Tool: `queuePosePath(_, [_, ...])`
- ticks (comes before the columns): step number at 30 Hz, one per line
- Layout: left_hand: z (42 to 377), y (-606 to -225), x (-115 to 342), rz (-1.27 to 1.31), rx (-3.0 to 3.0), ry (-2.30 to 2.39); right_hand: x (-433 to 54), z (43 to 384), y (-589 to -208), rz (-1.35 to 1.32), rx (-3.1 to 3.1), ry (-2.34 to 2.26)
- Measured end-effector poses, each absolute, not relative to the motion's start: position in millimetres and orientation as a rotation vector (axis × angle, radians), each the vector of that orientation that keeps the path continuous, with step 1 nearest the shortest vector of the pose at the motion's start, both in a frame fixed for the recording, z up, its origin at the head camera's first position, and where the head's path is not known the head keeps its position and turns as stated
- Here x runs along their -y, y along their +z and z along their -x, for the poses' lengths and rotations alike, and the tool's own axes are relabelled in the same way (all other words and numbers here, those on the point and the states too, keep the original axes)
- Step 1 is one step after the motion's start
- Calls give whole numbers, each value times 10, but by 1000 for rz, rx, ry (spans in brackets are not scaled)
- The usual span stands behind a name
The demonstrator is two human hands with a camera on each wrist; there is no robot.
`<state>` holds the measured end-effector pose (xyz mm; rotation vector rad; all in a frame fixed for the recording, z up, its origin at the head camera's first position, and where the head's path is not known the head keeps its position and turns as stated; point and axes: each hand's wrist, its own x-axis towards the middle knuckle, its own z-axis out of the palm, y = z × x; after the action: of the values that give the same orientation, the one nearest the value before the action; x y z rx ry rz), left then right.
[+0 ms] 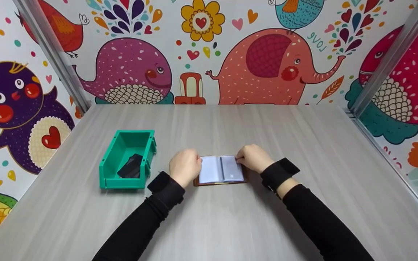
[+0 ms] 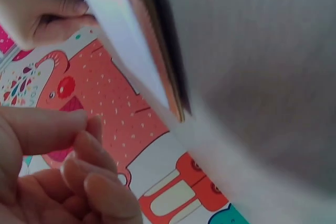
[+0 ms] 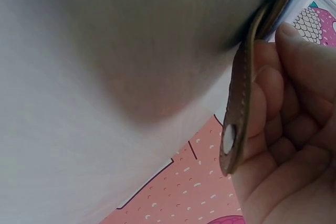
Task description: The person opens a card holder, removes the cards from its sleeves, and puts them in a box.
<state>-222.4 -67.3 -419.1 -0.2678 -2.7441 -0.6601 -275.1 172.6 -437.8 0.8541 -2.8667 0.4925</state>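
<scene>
A brown card holder (image 1: 246, 177) lies spread open on the table, pale plastic sleeves (image 1: 209, 170) facing up. My right hand (image 1: 255, 158) pinches its far right edge between thumb and fingers. In the right wrist view, a stitched strap (image 3: 239, 98) with a metal snap (image 3: 229, 139) runs along the backs of those fingers. My left hand (image 1: 186, 166) is beside the holder's left edge. Seen from the left wrist, its fingers (image 2: 107, 192) are curled, thumb against the forefinger. Nothing shows between them, and a gap separates them from the holder's edge (image 2: 152, 45).
A green plastic bin (image 1: 108, 159) stands on the table to the left, with a dark flat item (image 1: 131, 166) inside. Cartoon-printed walls (image 1: 201, 47) enclose the table (image 1: 209, 224) at the back and sides. Metal posts (image 1: 54, 58) mark the back corners.
</scene>
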Motion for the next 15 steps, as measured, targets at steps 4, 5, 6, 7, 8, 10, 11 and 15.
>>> queuePosePath(4, [2219,-4248,626,287,2755,-628,-1725,2746,-4377,-846,2870,502])
queuePosePath(5, [2218,-4259,614,295,2758,-617,-1724,2743,-4375,-844,2871,505])
queuePosePath(6, [2219,-4272,602,301,2767,-607,-1723,2740,-4372,-844,2872,509])
queuePosePath(7, [2221,-4282,591,305,2776,-594,-1722,2737,-4370,-844,2871,507])
queuePosePath(8, [2223,-4290,579,307,2785,-580,-1721,2733,-4367,-845,2871,506])
queuePosePath(10, [2230,-4304,558,307,2805,-562,-1721,2729,-4363,-847,2871,502])
queuePosePath(11, [2232,-4308,549,305,2807,-548,-1721,2728,-4362,-849,2871,500])
queuePosePath(15, [2248,-4325,530,282,2835,-492,-1722,2728,-4360,-851,2869,498])
